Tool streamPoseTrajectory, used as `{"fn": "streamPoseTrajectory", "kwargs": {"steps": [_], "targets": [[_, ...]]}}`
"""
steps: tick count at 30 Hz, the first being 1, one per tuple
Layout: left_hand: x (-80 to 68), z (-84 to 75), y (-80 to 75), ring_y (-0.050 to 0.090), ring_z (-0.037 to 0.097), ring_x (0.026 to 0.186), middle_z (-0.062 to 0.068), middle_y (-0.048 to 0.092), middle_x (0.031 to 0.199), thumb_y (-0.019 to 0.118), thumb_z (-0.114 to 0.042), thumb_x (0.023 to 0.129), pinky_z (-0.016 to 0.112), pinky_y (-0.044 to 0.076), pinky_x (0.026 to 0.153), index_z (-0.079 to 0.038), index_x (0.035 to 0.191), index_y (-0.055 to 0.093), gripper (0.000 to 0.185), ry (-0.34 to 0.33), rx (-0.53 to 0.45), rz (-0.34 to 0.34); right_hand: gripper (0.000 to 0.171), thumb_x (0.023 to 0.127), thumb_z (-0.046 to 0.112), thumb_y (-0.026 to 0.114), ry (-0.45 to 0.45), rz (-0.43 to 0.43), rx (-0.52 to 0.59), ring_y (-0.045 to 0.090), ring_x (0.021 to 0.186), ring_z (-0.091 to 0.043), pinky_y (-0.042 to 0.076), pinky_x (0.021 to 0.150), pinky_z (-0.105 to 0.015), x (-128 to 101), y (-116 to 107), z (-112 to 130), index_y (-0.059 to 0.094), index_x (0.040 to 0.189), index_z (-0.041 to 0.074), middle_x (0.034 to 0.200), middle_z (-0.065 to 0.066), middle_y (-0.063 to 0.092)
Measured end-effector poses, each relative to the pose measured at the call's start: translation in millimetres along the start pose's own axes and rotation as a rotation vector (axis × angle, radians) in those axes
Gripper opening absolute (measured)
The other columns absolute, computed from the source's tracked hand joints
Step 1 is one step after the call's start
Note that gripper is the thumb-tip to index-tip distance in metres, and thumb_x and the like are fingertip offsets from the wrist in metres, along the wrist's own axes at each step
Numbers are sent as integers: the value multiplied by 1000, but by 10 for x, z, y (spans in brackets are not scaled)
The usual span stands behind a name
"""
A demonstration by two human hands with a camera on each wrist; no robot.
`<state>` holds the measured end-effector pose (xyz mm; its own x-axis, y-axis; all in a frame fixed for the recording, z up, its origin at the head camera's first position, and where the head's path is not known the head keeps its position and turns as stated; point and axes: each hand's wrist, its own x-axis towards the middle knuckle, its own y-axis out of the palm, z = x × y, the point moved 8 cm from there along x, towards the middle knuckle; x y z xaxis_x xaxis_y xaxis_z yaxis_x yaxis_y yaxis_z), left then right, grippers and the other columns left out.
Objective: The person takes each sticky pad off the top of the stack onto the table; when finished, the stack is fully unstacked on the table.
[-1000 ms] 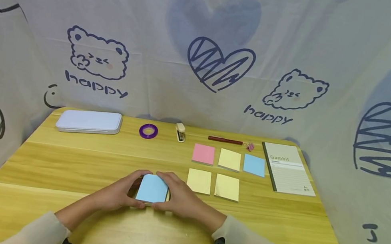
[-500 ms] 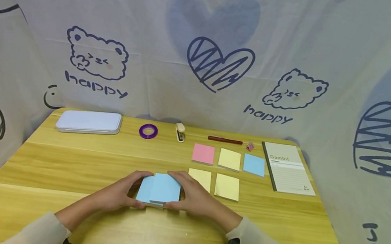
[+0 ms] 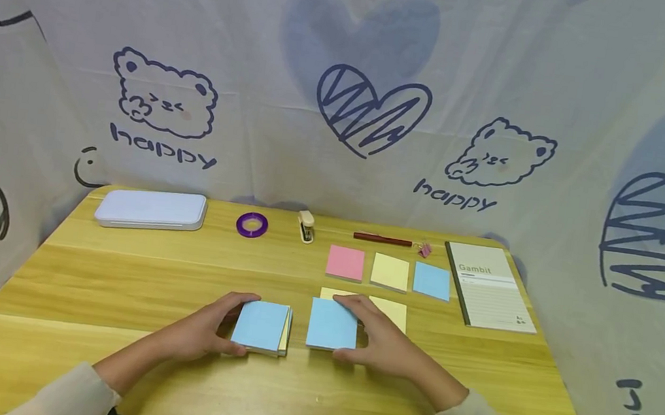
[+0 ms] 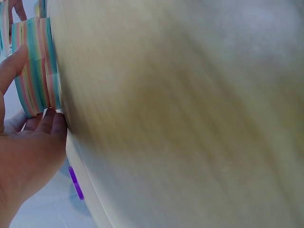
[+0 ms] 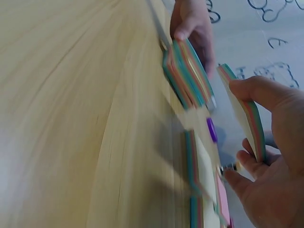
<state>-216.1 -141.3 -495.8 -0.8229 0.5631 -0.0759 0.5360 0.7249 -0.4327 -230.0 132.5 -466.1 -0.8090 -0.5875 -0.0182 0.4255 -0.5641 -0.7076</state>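
**Pads split side by side on surface**

Pads part company: my left hand (image 3: pixel 204 331) grips the thick stack (image 3: pixel 260 326) at its left edge, flat on the surface (image 3: pixel 115 278). Just right of that stack, my right hand (image 3: pixel 381 343) pinches the thinner blue-topped pad (image 3: pixel 331 324), tilted off the wood, nearer the yellow pads (image 3: pixel 391 309).

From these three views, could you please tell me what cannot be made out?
- Head view: right hand hides most of the two near yellow note pads.
- Head view: notebook small print too small.
- Left wrist view: table blurred; stack cut off at the edge.
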Motion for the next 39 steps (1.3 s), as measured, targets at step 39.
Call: {"fn": "streamPoseTrajectory", "kwargs": {"steps": [39], "targets": [[-3,18,0,40,47,144,23,43,153,84,-16,88,62,33,119,-5,157,32,88,-5,14,-5,85,83,27,88,151,-128,-222,50,134,-43,47,106,-59,-851,-941,-1281,47,151,-1,150,-22,47]]}}
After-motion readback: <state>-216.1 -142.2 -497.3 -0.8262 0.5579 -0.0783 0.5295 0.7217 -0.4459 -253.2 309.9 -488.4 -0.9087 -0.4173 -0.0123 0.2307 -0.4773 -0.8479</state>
